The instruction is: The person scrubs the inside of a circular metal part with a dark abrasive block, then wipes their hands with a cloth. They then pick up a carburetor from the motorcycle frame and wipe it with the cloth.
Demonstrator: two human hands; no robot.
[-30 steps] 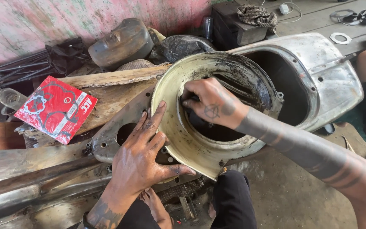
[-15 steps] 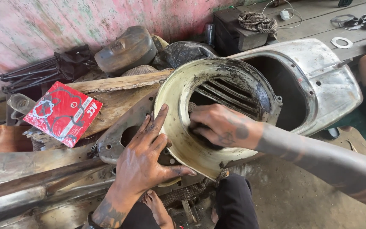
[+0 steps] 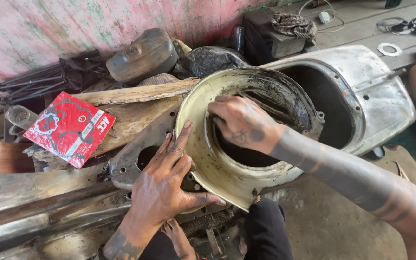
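Scrap pile behind (floor free)

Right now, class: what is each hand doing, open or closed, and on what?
Left hand: open, fingers spread flat on the round cream metal cover.
Right hand: curled over the cover's inner rim, gripping it.

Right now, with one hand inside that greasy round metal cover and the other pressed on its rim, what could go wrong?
1. The right hand reaches over the inner opening of the round cover; its thin metal edge could cut the fingers.
2. Black grease coats the inside, so a hand may slip.
3. The left hand alone steadies the cover, which leans on piled scrap; it could slide toward the red packet.
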